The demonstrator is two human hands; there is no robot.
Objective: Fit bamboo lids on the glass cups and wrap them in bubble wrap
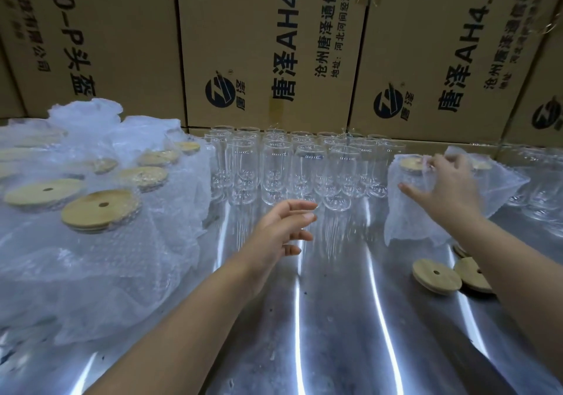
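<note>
Several bare glass cups (274,175) stand in rows at the back middle of the steel table. At the right stands a lidded cup wrapped in bubble wrap (408,209), its bamboo lid (411,164) showing at the top. My right hand (447,187) pinches the wrap at the top of that cup, thumb along its side. My left hand (283,227) hovers relaxed and empty in front of the bare cups. Two loose bamboo lids (437,276) lie at the front right. Several wrapped, lidded cups (100,209) stand at the left.
A wall of cardboard boxes (274,47) closes off the back of the steel table (335,333). More glass cups (542,187) stand at the far right, partly behind the wrap. Loose bubble wrap (91,288) spreads over the left side.
</note>
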